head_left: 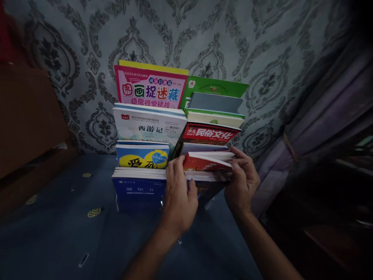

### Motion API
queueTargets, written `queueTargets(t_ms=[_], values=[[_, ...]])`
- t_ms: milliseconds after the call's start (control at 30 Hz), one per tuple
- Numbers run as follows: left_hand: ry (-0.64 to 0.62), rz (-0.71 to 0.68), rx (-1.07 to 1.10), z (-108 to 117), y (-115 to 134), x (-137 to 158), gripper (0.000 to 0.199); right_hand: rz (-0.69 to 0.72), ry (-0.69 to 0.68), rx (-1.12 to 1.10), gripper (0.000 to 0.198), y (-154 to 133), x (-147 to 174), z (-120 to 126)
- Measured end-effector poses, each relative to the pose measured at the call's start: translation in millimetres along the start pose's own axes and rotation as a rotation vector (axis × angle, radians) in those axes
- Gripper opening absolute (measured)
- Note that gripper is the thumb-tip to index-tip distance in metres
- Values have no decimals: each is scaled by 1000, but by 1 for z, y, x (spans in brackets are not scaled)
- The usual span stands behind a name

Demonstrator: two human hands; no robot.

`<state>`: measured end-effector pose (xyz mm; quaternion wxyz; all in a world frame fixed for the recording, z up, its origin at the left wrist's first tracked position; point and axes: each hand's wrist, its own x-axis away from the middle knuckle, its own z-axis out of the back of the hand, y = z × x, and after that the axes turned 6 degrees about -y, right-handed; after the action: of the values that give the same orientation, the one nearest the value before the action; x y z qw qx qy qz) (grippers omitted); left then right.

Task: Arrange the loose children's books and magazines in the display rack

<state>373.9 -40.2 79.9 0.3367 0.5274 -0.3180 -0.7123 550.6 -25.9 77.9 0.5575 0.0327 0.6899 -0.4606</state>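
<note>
Both hands are at the front of the right-hand row of upright books. My left hand (179,190) is closed on the left edge of a red-covered book (205,163), and my right hand (243,177) grips its right edge. The red book stands tilted among the others, its pages showing behind the cover. Just behind it rises a book with a red cover and white Chinese characters (211,134). To the left of my left hand stand a dark blue book (140,192) and a blue and yellow book (142,155).
Farther back in the rows are a white book (148,124), a pink book (151,87) and a green book (217,85). Patterned wallpaper (163,35) lies behind. A brown box (32,116) stands at left, a tied purple curtain (309,116) at right. Blue cloth (58,233) covers the surface.
</note>
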Motion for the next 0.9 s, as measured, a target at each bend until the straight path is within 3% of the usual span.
queueTargets(t_ms=[133,333,467,600,833,900], values=[[20,-12,-11,-3,0,2,57,60,-94,119,19,-4,-15,6],[-12,14,23,-3,-2,1,63,369,-487,666,40,-24,-57,2],[-39,55,80,-1,2,2,64,412,-646,783,49,-35,-70,-4],[-46,88,117,-3,7,5,67,430,-636,741,48,-40,-63,-2],[-102,116,125,1,13,9,72,305,-597,663,34,-42,-50,-3],[-119,120,109,2,14,10,71,304,-557,631,38,-43,-55,-5]])
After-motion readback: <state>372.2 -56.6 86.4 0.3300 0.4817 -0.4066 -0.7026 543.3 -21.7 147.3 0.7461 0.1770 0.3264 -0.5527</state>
